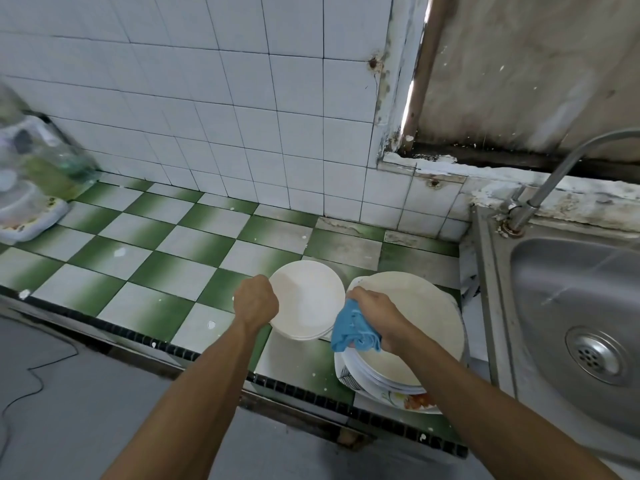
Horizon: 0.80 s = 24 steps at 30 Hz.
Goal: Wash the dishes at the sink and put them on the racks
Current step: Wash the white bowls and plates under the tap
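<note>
A white plate (308,299) lies on top of a small stack on the green-and-white tiled counter, and my left hand (255,301) grips its left rim. Right of it stands a taller pile of plates (419,317) with a cream plate on top and patterned ones below. My right hand (377,318) rests over that pile and clutches a blue cloth (351,329), which hangs down between the two stacks.
A steel sink (571,306) with a drain and a curved tap (554,174) lies at the right. A dish rack (31,188) with blurred items stands at the far left of the counter (166,244). White tiled wall runs behind; the counter's front edge is close below the plates.
</note>
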Each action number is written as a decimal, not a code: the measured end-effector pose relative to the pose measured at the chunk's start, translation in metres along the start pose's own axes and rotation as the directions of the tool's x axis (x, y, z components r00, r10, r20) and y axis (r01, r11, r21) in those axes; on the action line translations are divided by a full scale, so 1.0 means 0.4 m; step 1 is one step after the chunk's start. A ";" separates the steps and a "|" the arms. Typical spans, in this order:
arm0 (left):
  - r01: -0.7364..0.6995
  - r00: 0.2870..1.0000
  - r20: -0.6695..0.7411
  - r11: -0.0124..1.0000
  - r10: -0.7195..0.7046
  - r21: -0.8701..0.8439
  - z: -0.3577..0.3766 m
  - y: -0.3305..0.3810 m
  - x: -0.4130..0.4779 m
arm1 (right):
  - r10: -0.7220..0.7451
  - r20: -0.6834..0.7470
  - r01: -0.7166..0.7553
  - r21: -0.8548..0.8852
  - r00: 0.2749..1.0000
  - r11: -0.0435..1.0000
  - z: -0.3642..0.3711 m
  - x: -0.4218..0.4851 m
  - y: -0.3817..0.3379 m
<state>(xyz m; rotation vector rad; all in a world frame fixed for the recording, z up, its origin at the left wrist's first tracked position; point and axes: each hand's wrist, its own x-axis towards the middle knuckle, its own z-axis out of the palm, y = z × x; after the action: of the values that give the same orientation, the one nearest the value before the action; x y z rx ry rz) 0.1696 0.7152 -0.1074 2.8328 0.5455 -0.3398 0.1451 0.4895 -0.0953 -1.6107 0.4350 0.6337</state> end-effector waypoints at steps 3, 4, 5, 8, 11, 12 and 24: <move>0.003 1.000 0.021 1.000 -0.002 -0.012 -0.004 0.001 0.001 | 0.000 -0.001 0.000 0.008 1.000 1.000 -0.007 -0.003 -0.002; 0.005 1.000 0.020 1.000 -0.005 -0.017 -0.005 0.002 0.000 | -0.002 -0.002 0.002 0.008 1.000 1.000 -0.010 -0.003 -0.003; 0.010 1.000 0.018 1.000 -0.009 -0.022 -0.005 0.003 -0.002 | -0.001 -0.002 0.001 0.004 1.000 1.000 -0.012 -0.006 -0.004; 0.028 1.000 -0.005 0.999 -0.028 -0.037 -0.004 0.006 -0.010 | 0.013 -0.009 -0.013 -0.004 1.000 1.000 -0.015 -0.020 -0.007; 0.036 0.999 -0.014 0.997 -0.037 -0.071 0.005 -0.002 -0.017 | 0.012 -0.007 -0.012 -0.006 1.000 1.000 -0.014 -0.030 -0.007; 0.037 0.999 -0.013 0.996 -0.038 -0.084 0.007 -0.004 -0.020 | 0.007 -0.006 -0.007 -0.010 1.000 1.000 -0.014 -0.032 -0.007; 0.029 0.999 -0.021 0.977 -0.034 -0.213 -0.022 -0.035 -0.039 | -0.077 -0.161 0.017 -0.347 0.984 0.938 0.019 0.004 0.008</move>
<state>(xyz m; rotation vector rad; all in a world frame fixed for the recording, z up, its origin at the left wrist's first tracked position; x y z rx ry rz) 0.1516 0.7253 -0.0974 2.6275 0.5947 -0.2374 0.1429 0.4968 -0.0993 -2.0158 0.4263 0.5569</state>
